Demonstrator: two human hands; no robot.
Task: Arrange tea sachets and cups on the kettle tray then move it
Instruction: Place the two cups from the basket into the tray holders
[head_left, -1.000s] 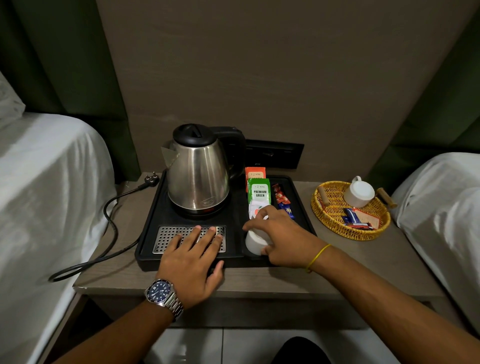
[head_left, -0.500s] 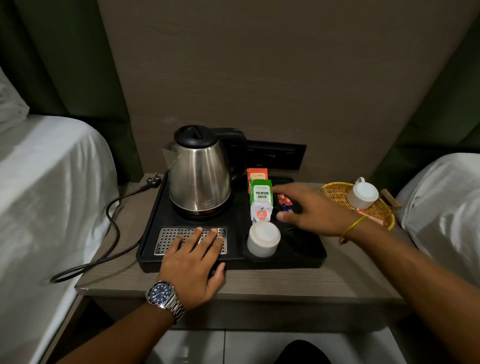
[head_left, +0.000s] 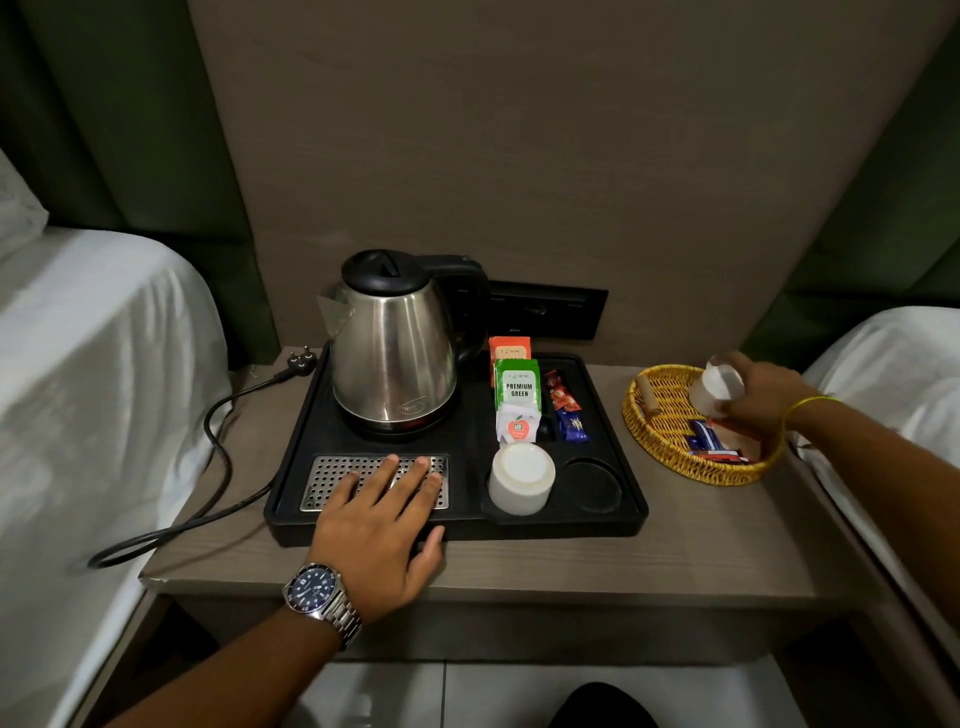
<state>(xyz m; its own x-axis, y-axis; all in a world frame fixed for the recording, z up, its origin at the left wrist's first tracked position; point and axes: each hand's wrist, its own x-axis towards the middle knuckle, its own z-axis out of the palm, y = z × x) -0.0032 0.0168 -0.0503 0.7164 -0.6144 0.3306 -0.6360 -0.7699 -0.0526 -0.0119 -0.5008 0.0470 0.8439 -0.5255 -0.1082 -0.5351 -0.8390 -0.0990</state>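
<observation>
A black kettle tray (head_left: 613, 525) sits on the bedside table with a steel kettle (head_left: 395, 353) at its back left. Orange and green tea sachets (head_left: 518, 387) stand upright in the tray's middle slot, with small red and blue sachets (head_left: 569, 415) beside them. One white cup (head_left: 521, 479) stands upside down in the left round recess; the right recess (head_left: 594, 486) is bare. My left hand (head_left: 382, 519) lies flat on the metal drip grille. Over the wicker basket (head_left: 670, 457), my right hand (head_left: 753, 397) grips a second white cup (head_left: 717, 389), tilted.
The wicker basket holds a few more sachets (head_left: 711, 441) and a wooden handle. A black power cord and plug (head_left: 218, 415) trail off the table's left side. White beds flank the table on both sides. A wall socket panel (head_left: 550, 312) is behind the tray.
My right hand left the cup upside down in the tray, swept right to the basket and closed on the second cup. My left hand stayed on the grille.
</observation>
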